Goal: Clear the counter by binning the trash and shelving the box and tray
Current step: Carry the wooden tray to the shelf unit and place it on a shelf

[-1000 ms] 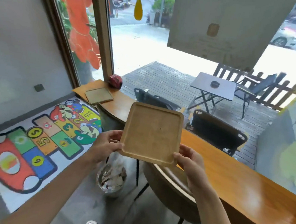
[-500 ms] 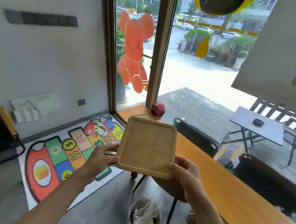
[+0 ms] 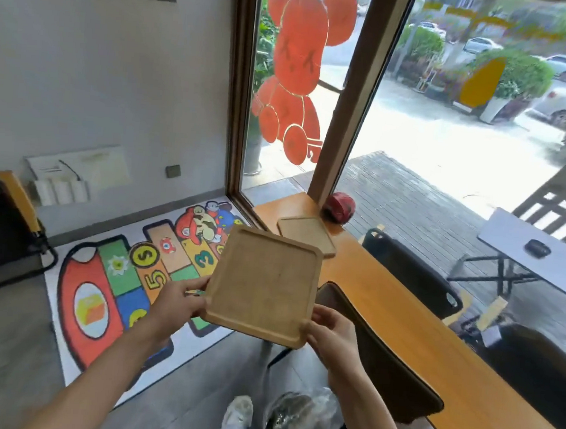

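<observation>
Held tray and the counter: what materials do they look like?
Held tray: looks like bamboo or light wood, matte, with faint grain and a raised rim. Counter: orange-brown wood or wood-look laminate with a satin finish, judging by the soft window reflection; can't tell which.

Bin (image 3: 297, 423) cut off below

Bright daylight enters through the window (image 3: 449, 108) at far right; pavement outside blown out. Glare streaks the counter (image 3: 411, 327). Motion blur softens the whole frame. Wide-angle bowing visible at the edges.
</observation>
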